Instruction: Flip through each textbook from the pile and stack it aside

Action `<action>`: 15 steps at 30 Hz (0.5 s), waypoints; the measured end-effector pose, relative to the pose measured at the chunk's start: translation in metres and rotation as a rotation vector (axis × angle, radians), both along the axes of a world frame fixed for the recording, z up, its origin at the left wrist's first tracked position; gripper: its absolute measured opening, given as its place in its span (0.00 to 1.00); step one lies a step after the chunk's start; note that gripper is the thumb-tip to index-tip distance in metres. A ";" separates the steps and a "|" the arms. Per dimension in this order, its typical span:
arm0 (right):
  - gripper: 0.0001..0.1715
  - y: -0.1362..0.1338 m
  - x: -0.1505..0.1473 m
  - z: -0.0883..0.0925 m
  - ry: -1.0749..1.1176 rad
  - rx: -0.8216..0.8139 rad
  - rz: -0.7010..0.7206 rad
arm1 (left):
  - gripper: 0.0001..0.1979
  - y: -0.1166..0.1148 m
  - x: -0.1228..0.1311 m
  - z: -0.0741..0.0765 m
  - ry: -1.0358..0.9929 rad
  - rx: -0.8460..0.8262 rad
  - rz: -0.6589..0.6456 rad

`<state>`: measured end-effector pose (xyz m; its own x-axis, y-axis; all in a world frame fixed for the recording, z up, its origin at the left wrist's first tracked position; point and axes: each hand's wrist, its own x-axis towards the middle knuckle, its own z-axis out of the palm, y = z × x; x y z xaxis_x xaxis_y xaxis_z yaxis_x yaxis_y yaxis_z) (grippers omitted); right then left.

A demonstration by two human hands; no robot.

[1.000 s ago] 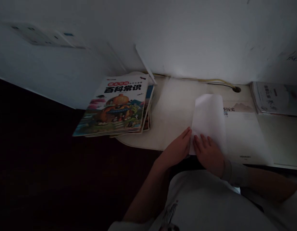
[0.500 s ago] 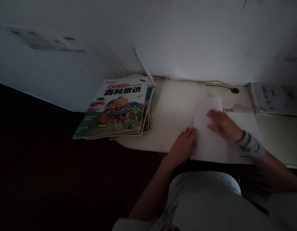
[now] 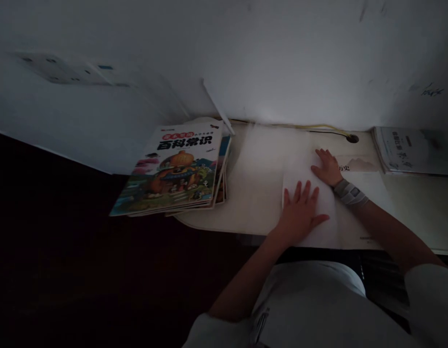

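An open book (image 3: 362,203) lies near the front edge of the pale desk, its printed title partly covered by my right hand. Its left side shows a blank white page (image 3: 304,164). My left hand (image 3: 299,215) rests flat on the lower part of that page, fingers spread. Farther up, my right hand (image 3: 327,166) lies on the page by the fold, fingers apart and a grey band on the wrist. Neither hand grips anything.
A stack of picture books (image 3: 180,169) overhangs the left end of the desk (image 3: 253,193). More books (image 3: 416,150) lie at the right. A yellow cable (image 3: 318,126) runs along the wall to a round hole (image 3: 352,138). A white strip (image 3: 216,106) leans by the stack.
My left hand has moved right from the page's left edge onto the page and spread its fingers. My right hand, blurred before, has moved slightly up and now rests on the page.
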<state>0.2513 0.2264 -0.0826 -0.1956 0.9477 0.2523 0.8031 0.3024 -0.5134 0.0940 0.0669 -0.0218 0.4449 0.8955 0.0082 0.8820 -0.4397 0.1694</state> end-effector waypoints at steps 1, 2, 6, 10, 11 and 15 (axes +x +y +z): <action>0.39 0.001 0.001 0.000 0.017 0.002 0.004 | 0.39 -0.002 0.007 0.002 -0.008 0.015 -0.055; 0.39 0.002 0.004 0.000 0.039 0.003 0.014 | 0.40 -0.003 0.014 0.002 -0.019 0.023 -0.106; 0.38 0.008 0.019 -0.001 0.134 0.020 0.039 | 0.41 -0.004 0.029 -0.007 -0.041 -0.017 -0.205; 0.36 0.013 0.027 -0.007 0.185 0.067 0.039 | 0.41 -0.005 0.028 -0.020 -0.038 -0.017 -0.189; 0.35 0.014 0.026 -0.008 0.185 0.082 0.038 | 0.43 -0.007 0.028 -0.021 -0.047 -0.001 -0.208; 0.33 0.016 0.021 -0.012 0.163 0.119 0.008 | 0.43 -0.022 0.034 -0.015 -0.085 0.085 -0.482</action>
<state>0.2720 0.2420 -0.0945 -0.1502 0.9078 0.3915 0.7097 0.3747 -0.5966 0.1282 0.0453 -0.0370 0.8030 0.5824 0.1265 0.5592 -0.8097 0.1781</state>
